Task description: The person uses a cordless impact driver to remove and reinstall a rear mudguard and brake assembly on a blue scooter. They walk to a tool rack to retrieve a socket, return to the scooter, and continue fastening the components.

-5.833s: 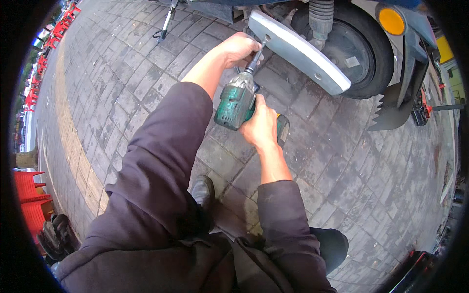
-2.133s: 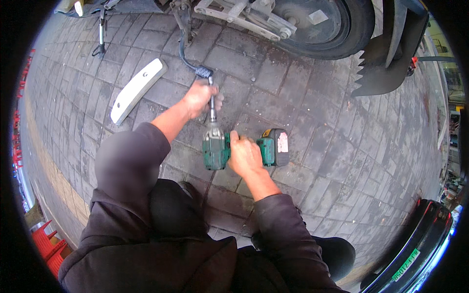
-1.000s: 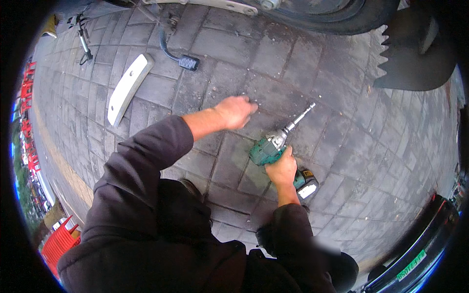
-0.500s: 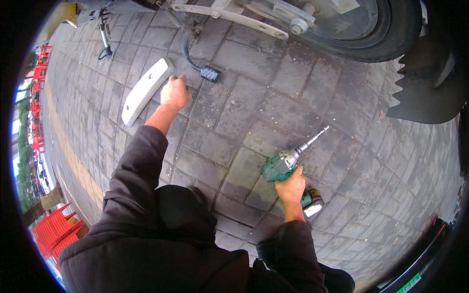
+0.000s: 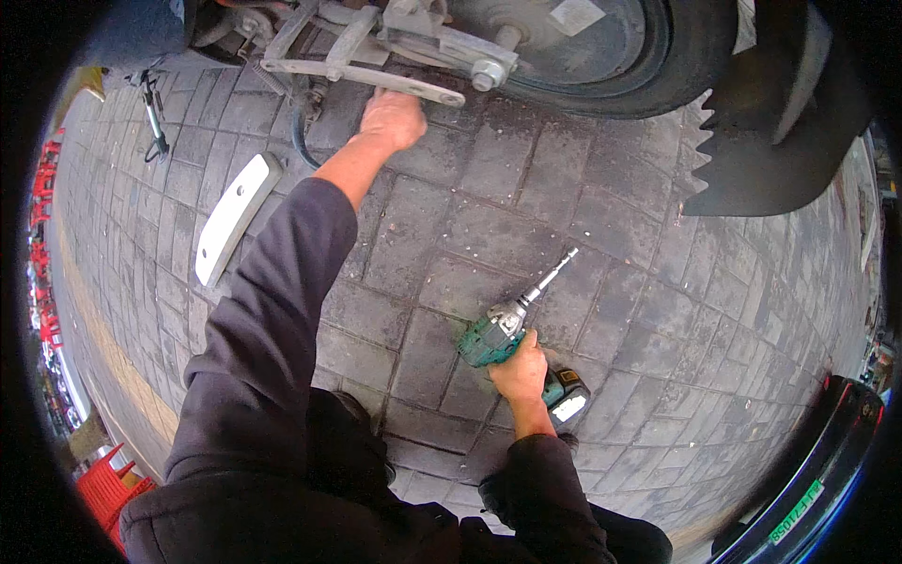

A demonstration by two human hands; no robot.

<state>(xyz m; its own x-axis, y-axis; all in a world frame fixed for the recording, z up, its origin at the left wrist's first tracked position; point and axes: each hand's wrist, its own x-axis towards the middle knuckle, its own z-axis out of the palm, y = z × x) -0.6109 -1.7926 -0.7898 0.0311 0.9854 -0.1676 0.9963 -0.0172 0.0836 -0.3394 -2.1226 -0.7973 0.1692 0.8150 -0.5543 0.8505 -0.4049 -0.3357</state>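
My left hand [image 5: 393, 120] reaches up to the underside of a vehicle, right at a pale flat metal bar [image 5: 404, 83]. Its fingers are hidden from view at the bar, so their grip does not show. My right hand [image 5: 521, 369] is wrapped round the handle of a green and grey cordless impact wrench [image 5: 493, 336]. The wrench's long socket bit [image 5: 552, 273] points up and to the right, over the paving. A white curved plate with holes [image 5: 233, 221] lies on the ground, left of my left forearm.
A black tyre [image 5: 648, 70] and a dark mudguard with a jagged edge [image 5: 756, 160] stand at the upper right. A black cable [image 5: 299, 136] hangs beside my left hand. A metal stand leg [image 5: 153, 117] rests at the far left. Red chairs [image 5: 108, 489] are at the lower left.
My left hand has moved from beside the white plate up and right to the metal bar. The view has shifted; my right hand still grips the impact wrench.
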